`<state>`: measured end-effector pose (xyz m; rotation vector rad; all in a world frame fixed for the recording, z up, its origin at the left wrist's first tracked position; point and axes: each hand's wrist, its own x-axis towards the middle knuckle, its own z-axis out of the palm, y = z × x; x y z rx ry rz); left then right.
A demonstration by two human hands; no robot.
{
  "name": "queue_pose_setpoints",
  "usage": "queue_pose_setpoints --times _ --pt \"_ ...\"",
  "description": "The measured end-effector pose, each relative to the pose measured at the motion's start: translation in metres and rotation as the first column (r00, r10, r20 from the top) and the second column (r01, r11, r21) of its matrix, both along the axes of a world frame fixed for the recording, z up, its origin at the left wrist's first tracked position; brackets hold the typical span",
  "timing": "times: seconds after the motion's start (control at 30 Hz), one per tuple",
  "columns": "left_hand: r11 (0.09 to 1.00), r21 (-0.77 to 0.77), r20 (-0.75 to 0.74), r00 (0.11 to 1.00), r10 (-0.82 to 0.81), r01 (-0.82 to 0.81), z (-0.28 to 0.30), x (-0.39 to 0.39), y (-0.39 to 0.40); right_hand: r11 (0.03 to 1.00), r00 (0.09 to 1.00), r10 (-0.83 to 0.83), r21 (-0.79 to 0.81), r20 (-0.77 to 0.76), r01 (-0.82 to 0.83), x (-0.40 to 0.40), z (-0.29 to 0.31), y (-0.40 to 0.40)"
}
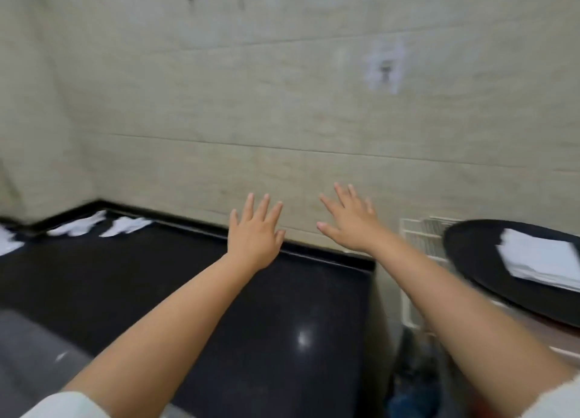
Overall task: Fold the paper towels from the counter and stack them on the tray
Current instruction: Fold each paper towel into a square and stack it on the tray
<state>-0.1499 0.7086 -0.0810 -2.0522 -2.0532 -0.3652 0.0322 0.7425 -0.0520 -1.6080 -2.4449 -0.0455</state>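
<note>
My left hand (255,232) is stretched forward above the black counter (194,292), fingers spread and holding nothing. My right hand (351,223) is raised beside it in front of the wall, also spread and empty. White paper towels (78,226) lie crumpled along the counter's far left edge, with another towel (127,226) next to them and one (8,241) at the frame's left border. A black round tray (470,254) sits at the right and carries a stack of folded towels (543,260).
A beige tiled wall (282,103) rises behind the counter. A white wire rack (420,238) stands between the counter's right end and the tray. A grey surface (34,361) shows at the lower left. The picture is blurred.
</note>
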Motion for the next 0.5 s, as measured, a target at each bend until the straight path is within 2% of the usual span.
queue_pose_setpoints --times 0.17,0.33,0.5 --pt "0.959 0.008 -0.011 0.959 0.283 -0.283 0.0 -0.164 -0.083 0.973 0.973 0.231 0.008 0.022 -0.231 -0.179 -0.003 -0.036" --pt "0.847 -0.038 -0.021 0.847 0.531 -0.531 -0.005 -0.299 -0.162 0.9 0.897 0.437 -0.029 0.065 -0.436 -0.334 -0.015 -0.073" --pt "0.729 -0.121 -0.018 0.736 0.677 -0.673 -0.035 -0.403 -0.216 0.795 0.793 0.604 -0.133 0.08 -0.592 -0.467 -0.049 -0.1"
